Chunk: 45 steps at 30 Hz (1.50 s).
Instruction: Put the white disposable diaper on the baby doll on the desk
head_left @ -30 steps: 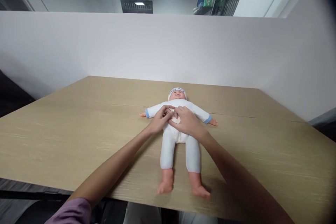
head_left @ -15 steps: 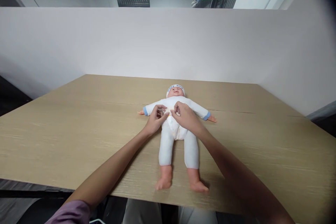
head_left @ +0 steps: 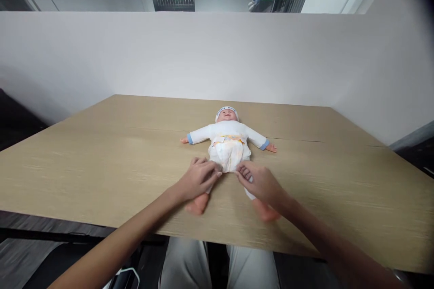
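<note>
A baby doll [head_left: 228, 134] in a white top and cap lies face up on the wooden table [head_left: 101, 158], arms spread. A white diaper [head_left: 228, 152] with a yellow band shows at its waist. My left hand [head_left: 196, 179] grips the white trousers over the doll's leg on the left. My right hand [head_left: 259, 183] grips the trousers over the other leg. Both hands are closed on the cloth, low on the legs. The doll's bare feet stick out near the table's front edge.
White partition walls [head_left: 101, 54] stand behind the table and along its right side. The table's front edge [head_left: 237, 244] runs just past the doll's feet, with my lap below it. A dark shelf and window lie beyond the partition.
My hands moved from the doll's belly down to its legs, taking the white trousers with them. The diaper is now uncovered.
</note>
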{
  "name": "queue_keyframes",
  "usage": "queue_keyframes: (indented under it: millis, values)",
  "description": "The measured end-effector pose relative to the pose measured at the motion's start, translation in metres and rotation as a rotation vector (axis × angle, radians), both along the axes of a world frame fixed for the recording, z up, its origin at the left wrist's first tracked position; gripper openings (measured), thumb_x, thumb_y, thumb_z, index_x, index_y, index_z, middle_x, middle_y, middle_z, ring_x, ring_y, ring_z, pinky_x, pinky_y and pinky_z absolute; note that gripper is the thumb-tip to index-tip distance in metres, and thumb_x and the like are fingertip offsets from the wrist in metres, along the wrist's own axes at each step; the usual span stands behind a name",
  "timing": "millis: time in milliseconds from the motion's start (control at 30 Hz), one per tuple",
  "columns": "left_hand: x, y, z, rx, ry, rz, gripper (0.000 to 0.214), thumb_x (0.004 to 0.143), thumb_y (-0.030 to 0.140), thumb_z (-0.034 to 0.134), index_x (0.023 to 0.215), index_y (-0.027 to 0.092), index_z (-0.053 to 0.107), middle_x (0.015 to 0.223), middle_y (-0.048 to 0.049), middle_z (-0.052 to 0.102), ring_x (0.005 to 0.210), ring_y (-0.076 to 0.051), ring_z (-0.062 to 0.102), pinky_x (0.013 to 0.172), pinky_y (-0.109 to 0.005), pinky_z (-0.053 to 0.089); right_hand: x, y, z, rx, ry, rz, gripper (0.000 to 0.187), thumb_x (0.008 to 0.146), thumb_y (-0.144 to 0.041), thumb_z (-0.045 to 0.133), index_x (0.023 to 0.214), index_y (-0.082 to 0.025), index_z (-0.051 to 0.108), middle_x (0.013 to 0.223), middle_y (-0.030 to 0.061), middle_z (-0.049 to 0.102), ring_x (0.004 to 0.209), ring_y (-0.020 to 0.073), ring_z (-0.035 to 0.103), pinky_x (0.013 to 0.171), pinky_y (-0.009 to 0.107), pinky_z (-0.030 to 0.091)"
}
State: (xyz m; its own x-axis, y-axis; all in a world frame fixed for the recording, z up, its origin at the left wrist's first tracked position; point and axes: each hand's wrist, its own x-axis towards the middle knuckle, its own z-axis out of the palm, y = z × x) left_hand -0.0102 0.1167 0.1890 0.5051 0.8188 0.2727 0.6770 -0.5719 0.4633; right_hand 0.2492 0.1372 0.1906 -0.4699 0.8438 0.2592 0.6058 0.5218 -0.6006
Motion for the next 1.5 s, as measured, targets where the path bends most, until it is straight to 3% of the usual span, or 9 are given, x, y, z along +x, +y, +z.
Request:
queue_keyframes:
  millis: [200, 400, 633, 800, 933, 1033, 1267, 1400, 1500]
  values:
    - [0.011, 0.026, -0.008, 0.018, -0.023, 0.197, 0.036, 0.099, 0.056, 0.061, 0.088, 0.023, 0.055, 0.076, 0.0011, 0.061, 0.075, -0.022, 0.055, 0.083, -0.037, 0.034, -0.017, 0.017, -0.01, 0.088, -0.048, -0.128, 0.018, 0.096, -0.034, 0.063, 0.083, -0.025, 0.056, 0.075, -0.0012, 0.067, 0.065, 0.0186, 0.061, 0.062, 0.031, 0.042]
    - [0.014, 0.034, -0.016, 0.013, -0.084, 0.209, 0.036, 0.098, 0.045, 0.066, 0.073, 0.022, 0.053, 0.068, 0.0024, 0.057, 0.073, -0.02, 0.055, 0.08, -0.035, 0.034, -0.024, 0.009, -0.017, 0.15, -0.04, -0.1, 0.006, 0.097, -0.026, 0.061, 0.092, -0.023, 0.062, 0.092, 0.0034, 0.066, 0.077, 0.0204, 0.063, 0.069, 0.033, 0.045]
    - [0.009, 0.03, -0.012, 0.053, -0.26, 0.131, 0.017, 0.099, 0.036, 0.064, 0.089, 0.022, 0.063, 0.117, -0.0082, 0.064, 0.108, -0.026, 0.059, 0.093, -0.038, 0.043, -0.026, -0.003, -0.015, 0.052, 0.047, -0.095, 0.016, 0.096, -0.026, 0.064, 0.112, -0.023, 0.063, 0.12, 0.0093, 0.062, 0.101, 0.0259, 0.066, 0.088, 0.042, 0.054]
    - [0.01, 0.028, -0.013, 0.034, -0.295, 0.126, 0.015, 0.1, 0.035, 0.063, 0.092, 0.022, 0.063, 0.129, -0.0092, 0.064, 0.116, -0.028, 0.059, 0.101, -0.041, 0.043, -0.029, -0.007, -0.016, 0.048, 0.115, -0.092, 0.021, 0.096, -0.027, 0.065, 0.116, -0.025, 0.06, 0.13, 0.0097, 0.062, 0.12, 0.0294, 0.061, 0.102, 0.047, 0.051]
    - [0.01, 0.03, -0.01, 0.002, -0.289, 0.103, 0.018, 0.1, 0.035, 0.062, 0.086, 0.023, 0.06, 0.109, -0.0065, 0.068, 0.101, -0.026, 0.058, 0.092, -0.039, 0.043, -0.029, -0.005, -0.016, 0.05, 0.118, -0.085, 0.022, 0.096, -0.028, 0.065, 0.117, -0.025, 0.058, 0.123, 0.0094, 0.065, 0.11, 0.0288, 0.062, 0.093, 0.045, 0.052]
    - [0.01, 0.032, -0.011, -0.04, -0.291, 0.132, 0.02, 0.098, 0.035, 0.063, 0.084, 0.023, 0.057, 0.089, -0.0037, 0.063, 0.09, -0.025, 0.054, 0.084, -0.037, 0.042, -0.028, -0.002, -0.014, 0.046, 0.114, -0.09, 0.016, 0.095, -0.03, 0.065, 0.109, -0.025, 0.058, 0.104, 0.0062, 0.068, 0.095, 0.026, 0.063, 0.084, 0.041, 0.051]
    - [0.007, 0.04, -0.026, -0.225, -0.563, 0.174, 0.031, 0.087, 0.038, 0.076, 0.095, 0.023, 0.05, 0.084, 0.0024, 0.052, 0.077, -0.017, 0.048, 0.072, -0.029, 0.039, -0.029, 0.006, -0.02, -0.068, 0.185, -0.213, 0.025, 0.091, -0.037, 0.068, 0.108, -0.025, 0.056, 0.079, -0.0015, 0.062, 0.068, 0.0197, 0.058, 0.066, 0.033, 0.045]
    - [0.009, 0.045, -0.033, -0.348, -0.772, 0.2, 0.048, 0.079, 0.041, 0.084, 0.096, 0.024, 0.042, 0.085, 0.0044, 0.049, 0.076, -0.014, 0.048, 0.07, -0.026, 0.038, -0.025, 0.012, -0.021, -0.098, 0.293, -0.267, 0.034, 0.088, -0.041, 0.07, 0.111, -0.025, 0.051, 0.093, 0.001, 0.07, 0.063, 0.0173, 0.058, 0.063, 0.033, 0.046]
    - [0.01, 0.047, -0.04, -0.388, -0.869, 0.242, 0.057, 0.074, 0.041, 0.088, 0.102, 0.025, 0.041, 0.093, 0.0025, 0.055, 0.084, -0.015, 0.056, 0.076, -0.027, 0.043, -0.017, 0.016, -0.015, -0.092, 0.301, -0.323, 0.035, 0.087, -0.044, 0.073, 0.106, -0.026, 0.05, 0.097, 0.0023, 0.075, 0.078, 0.0218, 0.069, 0.072, 0.035, 0.05]
